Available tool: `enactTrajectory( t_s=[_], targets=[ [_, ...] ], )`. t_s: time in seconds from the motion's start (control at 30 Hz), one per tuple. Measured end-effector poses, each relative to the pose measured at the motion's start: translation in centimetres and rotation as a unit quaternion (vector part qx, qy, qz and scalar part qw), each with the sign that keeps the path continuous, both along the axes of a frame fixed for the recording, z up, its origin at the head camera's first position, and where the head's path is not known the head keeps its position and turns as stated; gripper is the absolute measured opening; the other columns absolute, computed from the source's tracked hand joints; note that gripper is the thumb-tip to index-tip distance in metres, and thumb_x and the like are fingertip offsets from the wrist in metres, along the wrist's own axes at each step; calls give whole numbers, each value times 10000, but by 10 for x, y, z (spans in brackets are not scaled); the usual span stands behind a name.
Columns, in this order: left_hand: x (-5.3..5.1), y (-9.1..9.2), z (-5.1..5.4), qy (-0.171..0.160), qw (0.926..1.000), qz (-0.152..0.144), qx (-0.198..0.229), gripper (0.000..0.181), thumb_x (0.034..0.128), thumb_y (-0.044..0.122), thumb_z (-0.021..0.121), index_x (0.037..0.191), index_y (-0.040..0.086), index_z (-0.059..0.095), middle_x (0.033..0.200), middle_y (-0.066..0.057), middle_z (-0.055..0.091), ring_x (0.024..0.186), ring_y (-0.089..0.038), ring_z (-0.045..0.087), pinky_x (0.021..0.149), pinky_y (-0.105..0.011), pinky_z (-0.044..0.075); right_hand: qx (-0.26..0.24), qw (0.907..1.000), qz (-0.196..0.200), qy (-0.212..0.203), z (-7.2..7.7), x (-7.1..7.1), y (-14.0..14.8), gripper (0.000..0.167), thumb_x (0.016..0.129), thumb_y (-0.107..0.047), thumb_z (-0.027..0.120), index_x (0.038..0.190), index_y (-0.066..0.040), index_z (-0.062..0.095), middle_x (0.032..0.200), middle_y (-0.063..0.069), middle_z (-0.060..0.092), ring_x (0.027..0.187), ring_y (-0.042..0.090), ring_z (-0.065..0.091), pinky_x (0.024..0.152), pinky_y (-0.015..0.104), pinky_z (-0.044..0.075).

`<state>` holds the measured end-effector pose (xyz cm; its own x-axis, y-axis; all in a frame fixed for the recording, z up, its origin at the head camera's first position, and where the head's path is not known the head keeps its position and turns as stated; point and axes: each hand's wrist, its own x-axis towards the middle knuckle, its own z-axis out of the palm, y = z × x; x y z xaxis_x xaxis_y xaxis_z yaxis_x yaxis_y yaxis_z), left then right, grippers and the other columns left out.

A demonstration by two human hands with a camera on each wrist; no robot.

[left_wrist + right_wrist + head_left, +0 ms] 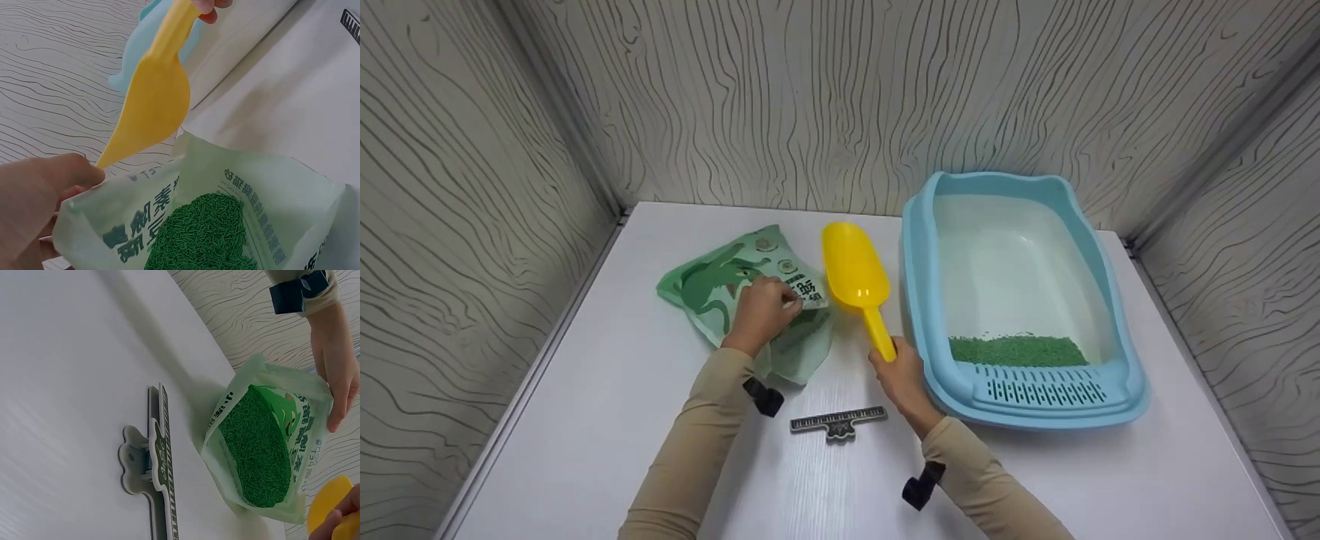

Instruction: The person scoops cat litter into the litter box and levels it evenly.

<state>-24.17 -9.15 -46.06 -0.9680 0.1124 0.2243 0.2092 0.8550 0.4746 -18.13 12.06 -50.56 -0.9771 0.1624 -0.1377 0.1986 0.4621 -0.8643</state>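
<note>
My left hand [765,311] pinches the upper edge of a green cat litter bag [720,277], whose mouth gapes open. Inside the bag, green litter pellets [202,236] show in both wrist views. My right hand [901,375] grips the handle of a yellow scoop [855,262]. The scoop is held up beside the bag, its bowl pointing away from me, with no pellets visible in it. To the right stands a light blue litter box [915,300] with a patch of green pellets [1016,351] at its near end.
A dark metal bag clip [840,424] with ruler marks lies on the white table [607,405] between my forearms. Wood-patterned walls [810,105] close off the back and sides. The litter box fills much of the table's right side.
</note>
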Motion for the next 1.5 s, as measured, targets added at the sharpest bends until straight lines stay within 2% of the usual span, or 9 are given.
enactTrajectory(
  t_s=[0.17, 0.27, 0.5, 0.6, 0.8, 1.0, 1.13, 1.33, 1.5],
  targets=[
    [-2, 1, 1, -154, 9993, 53, 322, 143, 852, 145, 658, 856, 40, 755, 860, -87, 730, 919, -260, 607, 903, -450, 457, 189, 9995, 169, 194, 6, 11, 6, 297, 868, -85, 594, 1129, 56, 565, 823, 125, 589, 671, 154, 522, 598, 240, 464],
    [-1, 1, 1, -87, 9989, 19, 460, 142, 849, 129, 647, 839, 36, 753, 850, -90, 737, 916, -266, 610, 916, -471, 449, 210, 9990, 283, 267, 13, 15, 11, 300, 865, -73, 592, 1126, 72, 564, 797, 122, 581, 637, 146, 508, 567, 236, 453],
    [-1, 0, 2, 7, 9959, 62, 904, 132, 837, 115, 651, 851, 26, 747, 842, -105, 730, 890, -277, 602, 923, -463, 444, 189, 9987, 476, 54, 35, 24, 25, 262, 904, -97, 575, 1120, 50, 555, 753, 67, 540, 589, 123, 484, 531, 210, 440],
    [-1, -1, 3, -7, 9928, 134, 1187, 130, 840, 109, 646, 852, 14, 734, 848, -120, 716, 884, -274, 597, 910, -428, 471, 311, 9981, 516, 87, 42, 28, 32, 227, 899, -93, 588, 1075, 49, 570, 740, 73, 542, 588, 129, 482, 539, 215, 436],
    [1, -1, 4, -6, 9813, 313, 1898, 130, 868, 105, 636, 856, 0, 712, 883, -140, 673, 887, -257, 586, 857, -377, 523, 547, 9965, 637, 17, 49, 37, 44, 232, 877, -80, 602, 1069, 49, 595, 772, 99, 566, 611, 144, 482, 562, 228, 421],
    [3, -3, 5, 39, 9850, -28, 1727, 118, 876, 102, 655, 885, 15, 734, 901, -130, 715, 874, -254, 636, 836, -387, 542, 602, 9953, 762, -16, 55, 43, 53, 206, 854, -58, 615, 1032, 45, 624, 753, 99, 580, 620, 148, 485, 566, 245, 412],
    [4, -5, 4, -162, 9861, -134, 1651, 108, 871, 104, 675, 924, 25, 725, 936, -127, 704, 910, -255, 613, 853, -395, 528, 665, 9939, 868, -100, 58, 45, 59, 193, 855, -73, 613, 1014, 34, 632, 744, 76, 555, 638, 148, 467, 581, 251, 402],
    [8, -6, 0, -391, 9843, -200, 1709, 117, 859, 83, 688, 962, 30, 707, 987, -131, 678, 975, -252, 587, 887, -396, 515, 1110, 9893, 939, -103, 64, 47, 71, 204, 836, -75, 621, 1009, 30, 643, 737, 73, 551, 636, 150, 466, 581, 253, 397],
    [9, -7, -4, -219, 9834, -231, 1787, 105, 854, 76, 694, 943, 22, 701, 967, -144, 676, 960, -271, 597, 869, -399, 523, 1222, 9868, 1066, -42, 68, 51, 78, 198, 823, -74, 642, 985, 39, 647, 734, 83, 567, 630, 151, 475, 570, 249, 407]
  ],
)
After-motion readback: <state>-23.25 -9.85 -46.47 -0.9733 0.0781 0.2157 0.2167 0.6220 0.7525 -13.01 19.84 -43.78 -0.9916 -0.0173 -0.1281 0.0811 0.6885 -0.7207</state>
